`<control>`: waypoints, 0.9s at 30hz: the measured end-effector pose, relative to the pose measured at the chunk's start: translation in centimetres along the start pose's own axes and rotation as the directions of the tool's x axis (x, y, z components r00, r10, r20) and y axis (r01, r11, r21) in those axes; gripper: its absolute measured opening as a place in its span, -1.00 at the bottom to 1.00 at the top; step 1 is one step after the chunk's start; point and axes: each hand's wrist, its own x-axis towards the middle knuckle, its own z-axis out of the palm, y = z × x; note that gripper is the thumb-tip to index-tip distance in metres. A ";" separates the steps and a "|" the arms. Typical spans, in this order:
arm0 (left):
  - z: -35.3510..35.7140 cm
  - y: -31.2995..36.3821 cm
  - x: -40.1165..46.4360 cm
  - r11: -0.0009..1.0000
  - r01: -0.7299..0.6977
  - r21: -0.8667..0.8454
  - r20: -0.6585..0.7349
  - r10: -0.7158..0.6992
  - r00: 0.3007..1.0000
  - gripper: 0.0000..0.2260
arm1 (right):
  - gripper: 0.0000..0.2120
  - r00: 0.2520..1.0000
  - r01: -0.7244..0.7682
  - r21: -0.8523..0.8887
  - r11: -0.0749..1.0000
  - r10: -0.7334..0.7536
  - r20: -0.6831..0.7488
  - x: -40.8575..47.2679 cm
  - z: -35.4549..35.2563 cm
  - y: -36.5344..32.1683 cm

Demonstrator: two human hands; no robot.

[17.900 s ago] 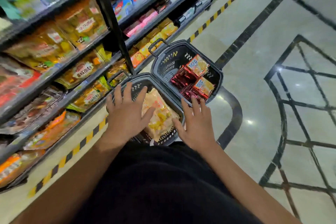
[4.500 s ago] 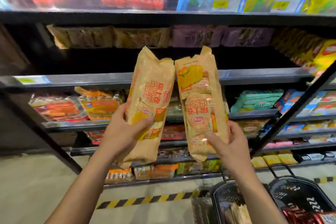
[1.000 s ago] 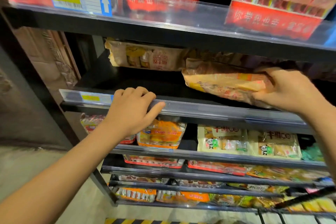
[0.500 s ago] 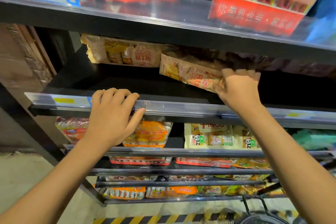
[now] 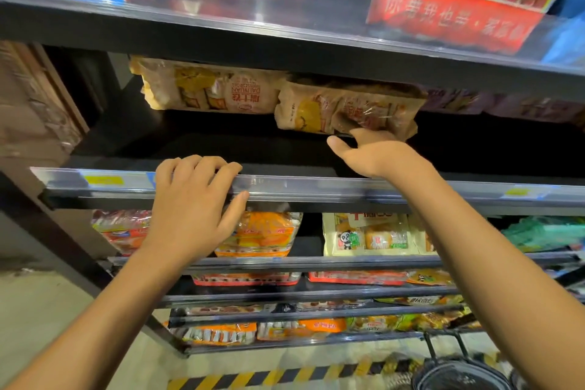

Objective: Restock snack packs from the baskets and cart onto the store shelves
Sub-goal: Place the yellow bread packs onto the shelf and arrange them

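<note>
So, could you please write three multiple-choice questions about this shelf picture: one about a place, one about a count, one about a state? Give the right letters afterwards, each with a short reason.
1. Where does the left hand rest?
A. On the front rail of the shelf
B. Inside a basket
C. On the floor

2. How many beige snack packs lie at the back of that shelf?
A. Two
B. Five
C. None

3. What is the right hand doing?
A. Lifting a red box
B. Touching the right beige pack from below
C. Hanging idle at the side

Answers:
1. A: its fingers curl over the clear rail edge.
2. A: the left beige pack and the right one lie side by side.
3. B: the fingers reach up under that pack, and the thumb sticks out free.
</note>
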 end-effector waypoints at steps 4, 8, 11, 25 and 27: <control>-0.1 0.0 0.0 1.000 0.004 -0.020 0.011 -0.004 1.000 -0.60 | -0.24 0.999 -0.033 -0.084 0.996 0.032 -0.011 1.5 0.0 0.2; 0.0 -0.1 -0.1 0.999 0.008 -0.034 0.017 -0.007 1.000 -0.61 | -0.37 0.993 0.040 -0.191 0.981 -0.061 -0.105 1.7 0.8 -1.0; 0.0 -0.1 0.1 0.999 0.010 -0.050 0.017 -0.009 1.000 -0.62 | -0.56 0.960 0.155 -0.292 0.944 -0.214 -0.179 1.8 1.2 -2.3; -0.1 0.2 0.3 1.000 0.028 -0.013 0.043 -0.028 0.999 -0.61 | -0.34 0.946 0.291 -0.108 0.950 -0.303 -0.117 6.1 0.8 -2.0; -0.3 0.2 0.2 1.000 0.014 0.006 0.057 -0.014 0.998 -0.60 | -0.34 0.939 0.321 -0.067 0.945 -0.326 -0.106 5.2 0.1 -2.0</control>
